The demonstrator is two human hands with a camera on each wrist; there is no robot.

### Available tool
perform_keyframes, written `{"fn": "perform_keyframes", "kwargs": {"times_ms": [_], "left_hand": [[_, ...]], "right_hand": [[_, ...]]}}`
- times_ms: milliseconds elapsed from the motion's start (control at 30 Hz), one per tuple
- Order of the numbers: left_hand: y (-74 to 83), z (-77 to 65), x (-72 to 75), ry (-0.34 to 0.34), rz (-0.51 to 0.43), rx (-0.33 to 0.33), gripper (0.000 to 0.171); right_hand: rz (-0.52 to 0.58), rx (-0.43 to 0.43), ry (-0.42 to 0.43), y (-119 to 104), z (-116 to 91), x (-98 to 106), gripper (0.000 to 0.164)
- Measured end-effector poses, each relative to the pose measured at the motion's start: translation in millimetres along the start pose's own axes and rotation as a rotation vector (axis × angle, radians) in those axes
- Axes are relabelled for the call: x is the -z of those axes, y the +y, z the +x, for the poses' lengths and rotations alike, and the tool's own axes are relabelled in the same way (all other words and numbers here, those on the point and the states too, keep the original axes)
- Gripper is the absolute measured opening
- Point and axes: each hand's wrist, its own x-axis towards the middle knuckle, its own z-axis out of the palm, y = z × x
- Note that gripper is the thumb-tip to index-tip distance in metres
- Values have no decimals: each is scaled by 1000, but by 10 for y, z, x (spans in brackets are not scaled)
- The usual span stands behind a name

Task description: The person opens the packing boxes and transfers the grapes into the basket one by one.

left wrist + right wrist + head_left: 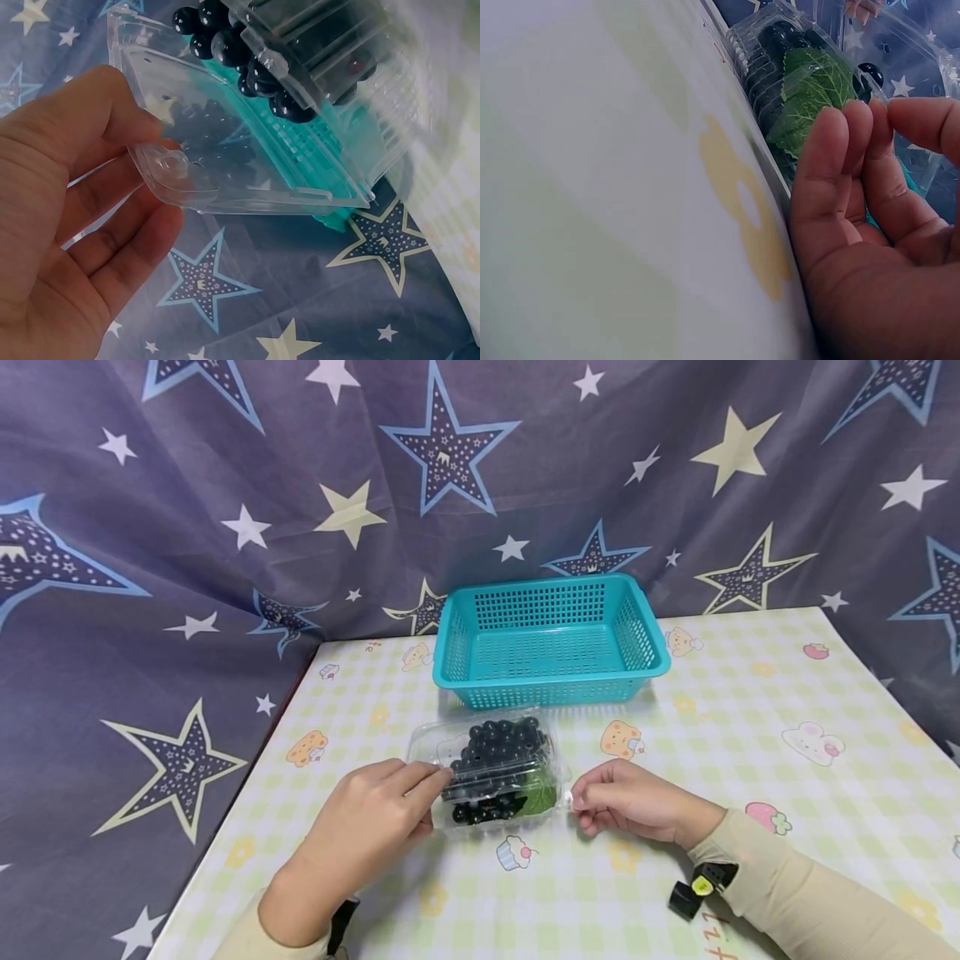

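A clear plastic clamshell box (564, 768) holding dark grapes (504, 745) and a green leaf (538, 792) is on the table in front of me. Its transparent lid (225, 176) stands tilted away from the box in the left wrist view. My left hand (378, 806) pinches a corner of that lid between thumb and fingers. On the other side, my right hand (630, 800) pinches the box's edge at the right, close to the leaf; the exact contact is partly hidden by the fingers. The grapes look round, glossy and nearly black.
A turquoise plastic basket (551, 683) with perforated walls stands behind the box, near the back edge of the table. The checked tablecloth (750, 693) has printed cartoon figures. A dark curtain (300, 460) with stars hangs behind and at the sides.
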Motion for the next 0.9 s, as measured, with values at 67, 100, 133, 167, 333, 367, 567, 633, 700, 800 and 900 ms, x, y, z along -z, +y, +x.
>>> {"fn": "perform_keyframes", "kwargs": {"times_ms": [67,100,133,167,333,367,567,633,700,800,900], "left_hand": [[-7,4,7,2,0,3,44],[-11,5,10,2,2,3,44],[-15,9,13,4,1,5,44],[-20,14,13,7,1,6,43],[-37,43,28,7,-9,26,42],[-40,48,32,3,-10,31,42],[-73,77,59,3,-22,48,43],[-90,89,64,11,-30,52,43],[-107,99,65,22,-41,55,43],[-129,113,67,38,-53,56,42],[-149,129,65,57,-56,54,41]], "right_hand": [[-2,0,-1,-2,-2,1,9],[-3,0,-1,-3,-3,1,9],[-4,-2,1,-3,-3,2,9],[-7,-3,3,-3,-5,3,9],[-13,-8,10,-4,-12,5,9],[-14,-8,9,-5,-13,5,9],[-17,-13,5,-10,-19,2,9],[-16,-14,7,-11,-20,2,9],[-14,-14,9,-11,-18,3,9],[-13,-8,5,-10,-12,1,9],[-17,0,-6,-8,-9,2,9]]}}
